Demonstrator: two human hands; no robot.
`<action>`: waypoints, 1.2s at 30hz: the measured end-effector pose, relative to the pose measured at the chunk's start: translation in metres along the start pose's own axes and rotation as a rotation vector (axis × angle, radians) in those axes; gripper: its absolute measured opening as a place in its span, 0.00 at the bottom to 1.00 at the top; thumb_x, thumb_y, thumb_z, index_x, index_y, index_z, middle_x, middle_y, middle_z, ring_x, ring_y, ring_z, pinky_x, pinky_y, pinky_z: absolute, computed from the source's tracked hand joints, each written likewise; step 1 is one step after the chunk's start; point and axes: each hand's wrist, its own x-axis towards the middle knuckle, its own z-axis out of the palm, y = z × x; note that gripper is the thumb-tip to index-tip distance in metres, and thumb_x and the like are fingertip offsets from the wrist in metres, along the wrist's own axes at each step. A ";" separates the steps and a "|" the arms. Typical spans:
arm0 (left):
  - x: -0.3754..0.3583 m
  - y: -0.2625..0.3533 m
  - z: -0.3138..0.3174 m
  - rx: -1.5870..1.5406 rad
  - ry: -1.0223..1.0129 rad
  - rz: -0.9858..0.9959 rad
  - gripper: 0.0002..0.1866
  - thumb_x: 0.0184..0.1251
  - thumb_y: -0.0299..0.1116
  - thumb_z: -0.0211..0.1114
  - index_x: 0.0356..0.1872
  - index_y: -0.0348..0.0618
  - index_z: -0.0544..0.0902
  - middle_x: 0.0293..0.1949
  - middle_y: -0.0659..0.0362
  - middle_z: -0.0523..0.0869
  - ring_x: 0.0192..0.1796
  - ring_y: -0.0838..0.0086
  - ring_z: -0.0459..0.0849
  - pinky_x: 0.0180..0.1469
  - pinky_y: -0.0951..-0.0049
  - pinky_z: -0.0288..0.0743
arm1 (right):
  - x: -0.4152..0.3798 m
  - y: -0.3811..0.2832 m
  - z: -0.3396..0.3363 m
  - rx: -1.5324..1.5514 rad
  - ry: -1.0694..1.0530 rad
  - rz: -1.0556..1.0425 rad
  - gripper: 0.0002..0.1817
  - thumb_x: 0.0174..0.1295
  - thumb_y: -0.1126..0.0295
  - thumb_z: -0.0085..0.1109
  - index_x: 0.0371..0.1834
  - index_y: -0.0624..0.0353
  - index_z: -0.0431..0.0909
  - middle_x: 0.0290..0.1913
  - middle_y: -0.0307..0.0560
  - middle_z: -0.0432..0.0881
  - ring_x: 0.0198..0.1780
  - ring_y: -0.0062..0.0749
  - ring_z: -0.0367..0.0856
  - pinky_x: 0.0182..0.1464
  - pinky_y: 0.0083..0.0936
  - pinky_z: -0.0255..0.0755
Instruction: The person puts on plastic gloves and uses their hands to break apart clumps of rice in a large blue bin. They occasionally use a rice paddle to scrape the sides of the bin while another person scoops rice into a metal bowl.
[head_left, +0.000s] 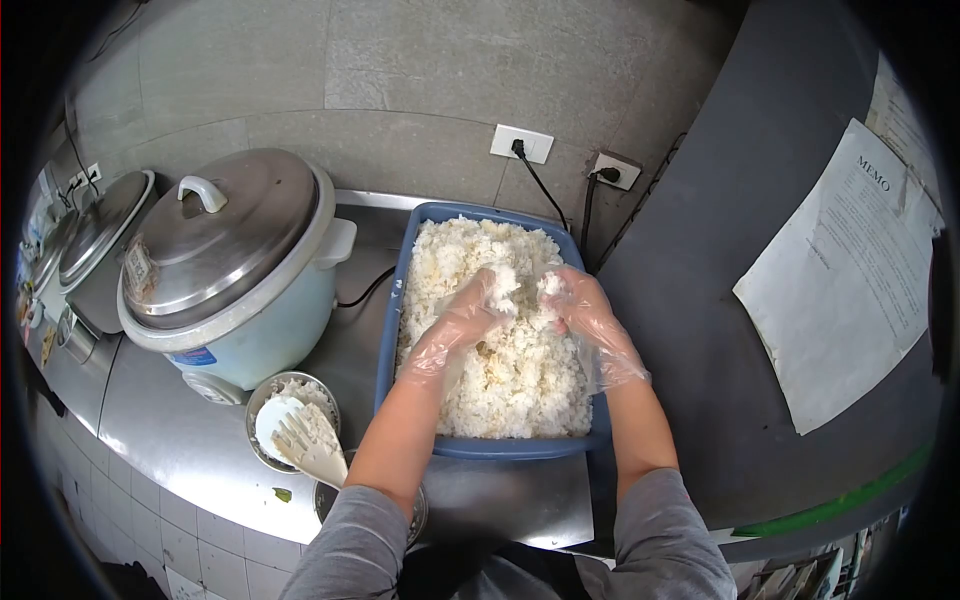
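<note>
A blue plastic tub (384, 355) heaped with cooked white rice (520, 390) sits on the steel counter in front of me. My left hand (470, 308), in a clear plastic glove, is over the left part of the rice with its fingers curled round a clump. Facing it, my right hand (588, 310), gloved the same way, has another clump of rice at its fingers. A small gap separates the two hands. A small dark bit lies on the rice just below them. Some fingertips are hidden by rice.
Left of the tub stands a large lidded rice cooker (240, 250). In front of it, a metal bowl (252, 440) holds rice and a pale serving scoop (318, 455). Power plugs (518, 148) are on the back wall. A memo sheet (850, 270) hangs on the dark panel at right.
</note>
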 end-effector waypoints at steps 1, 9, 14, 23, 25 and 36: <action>0.002 -0.005 0.001 0.108 0.062 0.033 0.30 0.56 0.20 0.65 0.62 0.30 0.69 0.51 0.49 0.81 0.51 0.66 0.81 0.52 0.73 0.75 | -0.002 -0.003 0.004 0.010 0.109 0.012 0.19 0.62 0.71 0.63 0.55 0.62 0.73 0.40 0.50 0.79 0.30 0.29 0.76 0.26 0.21 0.71; 0.006 -0.005 -0.003 0.110 0.048 -0.056 0.21 0.58 0.21 0.62 0.55 0.33 0.77 0.41 0.51 0.85 0.34 0.73 0.84 0.38 0.74 0.79 | 0.011 0.013 0.017 -0.302 0.564 -0.358 0.18 0.60 0.58 0.65 0.31 0.67 0.79 0.25 0.43 0.77 0.27 0.26 0.73 0.33 0.28 0.67; 0.019 -0.040 -0.023 0.225 -0.131 -0.077 0.31 0.56 0.39 0.71 0.61 0.38 0.74 0.55 0.49 0.81 0.52 0.68 0.82 0.54 0.74 0.75 | 0.007 0.031 0.007 0.206 0.206 -0.181 0.29 0.56 0.54 0.69 0.51 0.67 0.76 0.48 0.55 0.79 0.49 0.34 0.76 0.53 0.26 0.68; -0.076 0.078 -0.032 1.043 -0.507 -0.247 0.61 0.37 0.54 0.79 0.74 0.44 0.54 0.69 0.41 0.63 0.71 0.49 0.62 0.73 0.63 0.53 | -0.106 0.068 0.006 -0.308 -0.088 0.052 0.59 0.35 0.67 0.81 0.74 0.60 0.54 0.71 0.64 0.60 0.74 0.48 0.56 0.72 0.32 0.53; -0.094 0.070 -0.016 0.896 -0.389 -0.271 0.61 0.37 0.47 0.81 0.74 0.44 0.54 0.68 0.39 0.63 0.71 0.50 0.61 0.74 0.63 0.52 | -0.115 0.068 0.019 -0.044 -0.098 -0.010 0.59 0.33 0.71 0.81 0.74 0.60 0.54 0.71 0.62 0.61 0.73 0.46 0.57 0.72 0.32 0.53; -0.054 0.085 0.026 0.174 -0.313 -0.078 0.45 0.58 0.36 0.70 0.73 0.38 0.53 0.69 0.43 0.61 0.67 0.57 0.68 0.58 0.65 0.73 | -0.069 0.030 0.039 0.386 -0.028 -0.284 0.41 0.48 0.75 0.74 0.69 0.57 0.65 0.64 0.44 0.71 0.60 0.28 0.73 0.62 0.24 0.69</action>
